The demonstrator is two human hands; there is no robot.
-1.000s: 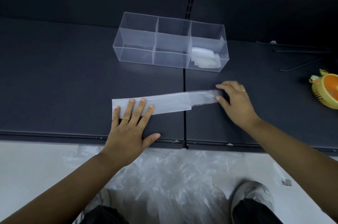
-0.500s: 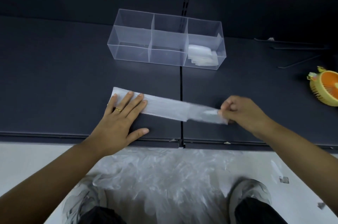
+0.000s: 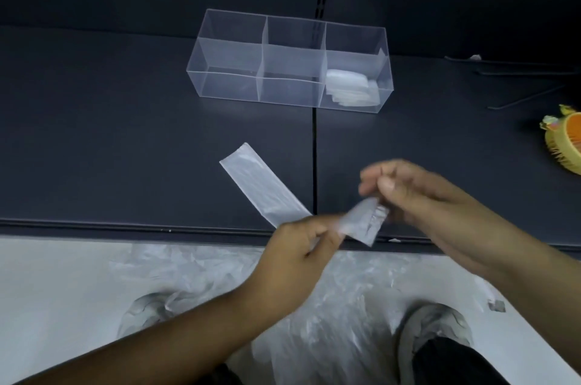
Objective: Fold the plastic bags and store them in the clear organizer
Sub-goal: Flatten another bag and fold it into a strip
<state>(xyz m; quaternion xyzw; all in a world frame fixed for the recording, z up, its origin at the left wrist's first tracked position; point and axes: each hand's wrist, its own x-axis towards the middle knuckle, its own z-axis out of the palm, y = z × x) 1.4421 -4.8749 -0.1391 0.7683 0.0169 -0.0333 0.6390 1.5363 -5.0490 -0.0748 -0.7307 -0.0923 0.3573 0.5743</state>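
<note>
A plastic bag folded into a long narrow strip (image 3: 261,186) lies slanted on the dark table, its far end pointing up-left. My left hand (image 3: 298,246) pinches the strip at the table's front edge. The strip's near end (image 3: 364,222) is bent upward there, and my right hand (image 3: 412,196), blurred, pinches it from the right with curled fingers. The clear organizer (image 3: 229,86) stands further back with three compartments in a row. Folded bags (image 3: 349,89) lie in its right compartment; the other two look empty.
A heap of loose plastic bags (image 3: 201,274) lies on the pale floor below the table edge, between my shoes (image 3: 437,328). An orange and yellow round object (image 3: 566,142) sits at the right edge. Thin black rods (image 3: 518,70) lie at the back right.
The strip swung from level to a diagonal. My left hand left its flat press on the strip's left end and now pinches it near the right end. The right hand bent that end up.
</note>
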